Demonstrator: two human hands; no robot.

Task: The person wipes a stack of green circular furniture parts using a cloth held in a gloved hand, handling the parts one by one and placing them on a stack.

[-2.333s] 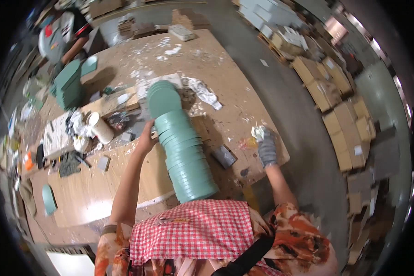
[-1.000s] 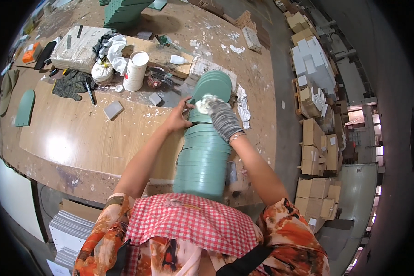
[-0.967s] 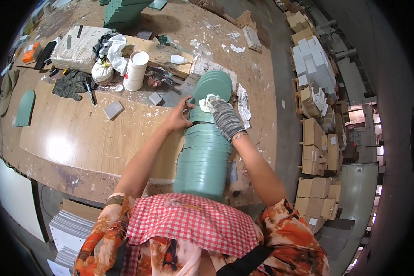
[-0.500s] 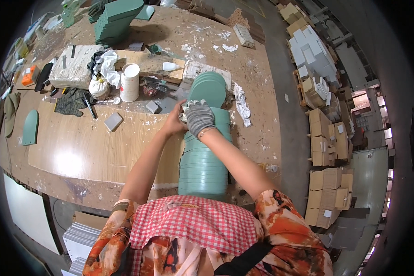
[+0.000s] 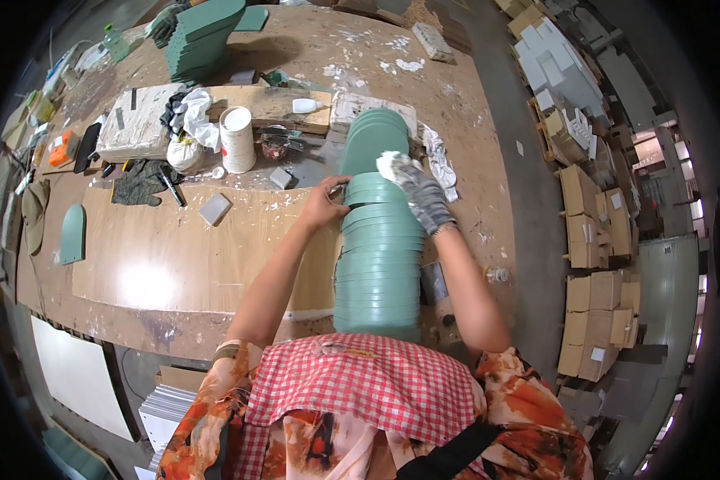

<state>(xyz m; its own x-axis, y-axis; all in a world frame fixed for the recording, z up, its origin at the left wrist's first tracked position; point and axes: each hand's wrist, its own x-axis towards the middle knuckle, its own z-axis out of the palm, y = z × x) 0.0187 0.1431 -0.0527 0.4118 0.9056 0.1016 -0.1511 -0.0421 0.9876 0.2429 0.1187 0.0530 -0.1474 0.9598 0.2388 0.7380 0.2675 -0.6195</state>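
Note:
A long row of green round-topped boards runs away from me across the workbench, packed close together. At its far end several boards lean back, and the broad face of a green board shows. My left hand, bare, grips the left edge of the row, thumb and fingers bent around some boards. My right hand wears a grey striped glove. It is closed on a crumpled white cloth, held at the right side of the leaning board's face. The gloved fingers partly hide the cloth.
A white cup, a small white bottle and a dark glove lie beyond the wooden panel. One green board lies at left; another green stack stands at the back. A white rag is right of the row.
My right hand has moved right with the white cloth, from the row's left edge to its right side. My left hand stays at the left edge. The whole view has shifted slightly.

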